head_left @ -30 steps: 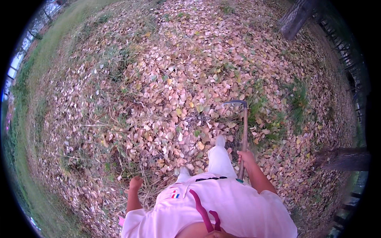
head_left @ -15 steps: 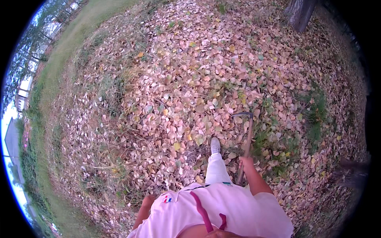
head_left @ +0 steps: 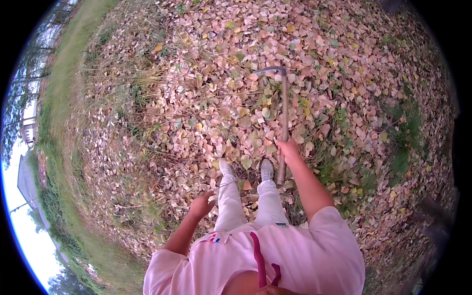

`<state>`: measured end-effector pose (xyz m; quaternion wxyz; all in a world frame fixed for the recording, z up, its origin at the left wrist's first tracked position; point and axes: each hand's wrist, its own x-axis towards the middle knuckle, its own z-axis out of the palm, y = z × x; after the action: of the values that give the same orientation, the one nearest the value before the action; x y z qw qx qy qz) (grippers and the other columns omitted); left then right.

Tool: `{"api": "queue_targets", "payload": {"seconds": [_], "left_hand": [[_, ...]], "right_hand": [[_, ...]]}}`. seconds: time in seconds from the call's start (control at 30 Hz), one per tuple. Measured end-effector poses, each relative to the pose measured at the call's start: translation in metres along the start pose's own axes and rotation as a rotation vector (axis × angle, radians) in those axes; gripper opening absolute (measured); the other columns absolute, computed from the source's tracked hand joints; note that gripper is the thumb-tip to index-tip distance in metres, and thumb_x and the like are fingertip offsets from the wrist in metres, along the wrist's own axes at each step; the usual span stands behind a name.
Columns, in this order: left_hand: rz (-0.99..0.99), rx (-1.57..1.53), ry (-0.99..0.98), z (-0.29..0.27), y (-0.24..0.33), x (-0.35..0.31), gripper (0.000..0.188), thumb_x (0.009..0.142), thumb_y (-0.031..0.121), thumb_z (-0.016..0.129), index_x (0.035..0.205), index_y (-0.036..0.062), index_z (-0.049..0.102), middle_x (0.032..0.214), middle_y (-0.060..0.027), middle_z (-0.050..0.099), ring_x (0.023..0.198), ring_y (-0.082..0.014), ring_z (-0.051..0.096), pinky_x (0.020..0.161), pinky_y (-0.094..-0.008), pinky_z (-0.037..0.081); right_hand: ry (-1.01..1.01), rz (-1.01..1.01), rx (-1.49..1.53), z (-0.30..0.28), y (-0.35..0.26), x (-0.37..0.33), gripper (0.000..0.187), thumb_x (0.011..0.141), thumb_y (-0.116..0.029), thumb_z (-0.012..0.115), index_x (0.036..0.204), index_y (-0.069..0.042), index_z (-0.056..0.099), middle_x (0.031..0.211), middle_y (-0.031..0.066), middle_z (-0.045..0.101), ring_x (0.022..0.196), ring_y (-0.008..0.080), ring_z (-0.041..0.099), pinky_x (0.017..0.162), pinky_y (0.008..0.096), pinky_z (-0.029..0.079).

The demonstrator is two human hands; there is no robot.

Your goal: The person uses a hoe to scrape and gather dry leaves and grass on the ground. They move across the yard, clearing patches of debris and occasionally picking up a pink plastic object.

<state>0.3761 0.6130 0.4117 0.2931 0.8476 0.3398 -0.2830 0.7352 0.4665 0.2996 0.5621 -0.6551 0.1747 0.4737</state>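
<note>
Altogether, one sickle (head_left: 285, 101) and two shoes (head_left: 266, 169) show. The right hand (head_left: 289, 149) clamps the sickle's straight brown wooden handle (head_left: 284, 118), holding it over leafy ground (head_left: 339, 73), well in from the grassy left edge (head_left: 61, 88); one slim dark blade (head_left: 272, 68) curves leftward. The left hand (head_left: 200, 204) is near the left leg (head_left: 229, 201); whether its fingers part, I cannot tell.

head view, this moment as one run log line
right hand: holding sickle | blade: pointing left | left hand: no tool seen, near left leg | around: fallen leaves, green grass
</note>
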Motion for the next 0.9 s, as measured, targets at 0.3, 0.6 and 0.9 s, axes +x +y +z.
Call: {"api": "queue_targets", "payload": {"seconds": [0.3, 0.6, 0.9], "left_hand": [[0.238, 0.713, 0.193, -0.034, 0.031, 0.330, 0.078, 0.081, 0.045, 0.058, 0.140, 0.0095, 0.021, 0.144, -0.0145, 0.023, 0.134, -0.0323, 0.020, 0.110, -0.0456, 0.019], [-0.126, 0.292, 0.191, 0.037, -0.072, 0.493, 0.085, 0.069, 0.040, 0.070, 0.137, 0.0104, 0.029, 0.130, -0.0177, 0.044, 0.117, -0.0346, 0.045, 0.095, -0.0487, 0.036], [-0.072, -0.099, 0.108, 0.106, -0.073, 0.490, 0.035, 0.077, 0.032, 0.061, 0.099, 0.0060, 0.055, 0.087, -0.0191, 0.063, 0.083, -0.0360, 0.061, 0.071, -0.0454, 0.048]], "right_hand": [[-0.063, -0.151, -0.826, 0.022, 0.109, 0.101, 0.031, 0.073, -0.021, 0.064, 0.091, 0.001, 0.053, 0.072, 0.0196, 0.061, 0.064, 0.0342, 0.061, 0.057, 0.0429, 0.047], [0.016, -0.123, -1.000, -0.014, 0.192, 0.090, 0.031, 0.073, -0.025, 0.065, 0.088, -0.001, 0.052, 0.071, 0.0191, 0.060, 0.067, 0.0378, 0.060, 0.060, 0.0435, 0.047], [0.217, -0.014, -0.887, 0.018, 0.198, 0.264, 0.035, 0.076, -0.027, 0.063, 0.095, 0.002, 0.057, 0.076, 0.0194, 0.061, 0.069, 0.0338, 0.060, 0.060, 0.0408, 0.047]]}}
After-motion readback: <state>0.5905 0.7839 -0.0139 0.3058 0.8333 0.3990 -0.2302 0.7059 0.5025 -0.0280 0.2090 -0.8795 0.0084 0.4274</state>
